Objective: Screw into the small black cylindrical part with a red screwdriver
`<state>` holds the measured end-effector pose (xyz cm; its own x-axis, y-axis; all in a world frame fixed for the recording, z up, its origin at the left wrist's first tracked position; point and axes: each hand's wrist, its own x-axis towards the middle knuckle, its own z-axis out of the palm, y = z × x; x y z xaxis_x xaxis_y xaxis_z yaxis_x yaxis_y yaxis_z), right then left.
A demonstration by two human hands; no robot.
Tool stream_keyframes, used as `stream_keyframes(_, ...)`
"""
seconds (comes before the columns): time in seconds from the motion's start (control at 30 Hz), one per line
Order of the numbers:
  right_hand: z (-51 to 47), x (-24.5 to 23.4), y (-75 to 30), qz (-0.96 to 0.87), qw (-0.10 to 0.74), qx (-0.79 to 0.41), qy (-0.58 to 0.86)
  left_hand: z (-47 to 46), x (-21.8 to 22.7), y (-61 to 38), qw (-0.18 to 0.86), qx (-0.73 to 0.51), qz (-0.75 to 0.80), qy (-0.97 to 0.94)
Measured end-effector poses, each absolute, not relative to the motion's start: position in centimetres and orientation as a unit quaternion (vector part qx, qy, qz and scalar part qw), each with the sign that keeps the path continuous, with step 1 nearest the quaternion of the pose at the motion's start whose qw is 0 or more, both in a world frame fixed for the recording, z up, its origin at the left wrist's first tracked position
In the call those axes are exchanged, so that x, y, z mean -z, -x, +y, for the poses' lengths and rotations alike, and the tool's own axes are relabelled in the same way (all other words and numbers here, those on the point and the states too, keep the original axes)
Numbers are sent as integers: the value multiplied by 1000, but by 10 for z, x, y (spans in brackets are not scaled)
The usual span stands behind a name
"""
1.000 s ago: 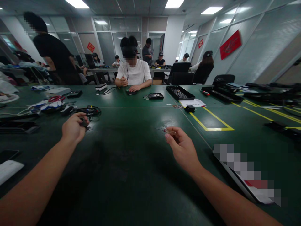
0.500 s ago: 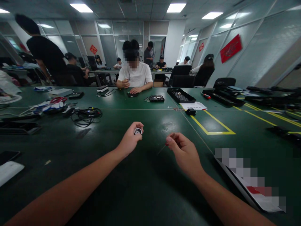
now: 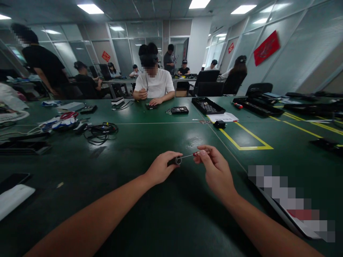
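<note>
Between the thumb and fingers of my left hand (image 3: 162, 166) is a small round part (image 3: 178, 160) with a silvery rim, its open face turned to the right; its exact kind I cannot make out. My right hand (image 3: 216, 167) is closed around the reddish handle of a thin screwdriver (image 3: 197, 154). The metal shaft points left, and its tip reaches the rim of the round part. Whether the tip sits inside the part or only touches it, I cannot tell. Both hands are held above the green table (image 3: 150, 221).
A bundle of black cables (image 3: 100, 132) and gloves (image 3: 63, 122) lie to the left. Ahead are an opened black device (image 3: 179, 110), a black tray (image 3: 208, 106) and a small black block (image 3: 219, 124). A co-worker (image 3: 154, 84) sits across the table. A white-and-dark flat item (image 3: 289, 210) lies at right.
My left hand has moved right with the round part and turned it. The screwdriver in my right hand has swung up from pointing down-left, so its tip now meets the part.
</note>
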<state>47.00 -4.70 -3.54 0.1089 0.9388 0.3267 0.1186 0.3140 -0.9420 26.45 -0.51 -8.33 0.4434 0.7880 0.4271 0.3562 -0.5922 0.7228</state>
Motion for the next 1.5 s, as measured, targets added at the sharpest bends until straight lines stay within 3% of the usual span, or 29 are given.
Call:
stream_keyframes(0.33, -43, 39, -471, -563, 601, -317, 471, -7, 78, -266, 289, -405, 414, -762)
stream_keyframes(0.93, -48, 42, -474, -632, 527, -366, 435, -5, 81, -265, 250, -432, 389, -774)
stream_keyframes(1.2, -50, 37, -473, -633, 519, -268, 509, -4, 81, -265, 248, -408, 388, -789)
stream_keyframes(1.5, -51, 34, -475, -652, 480, -262, 526, -3, 82, -266, 257, -409, 398, -780)
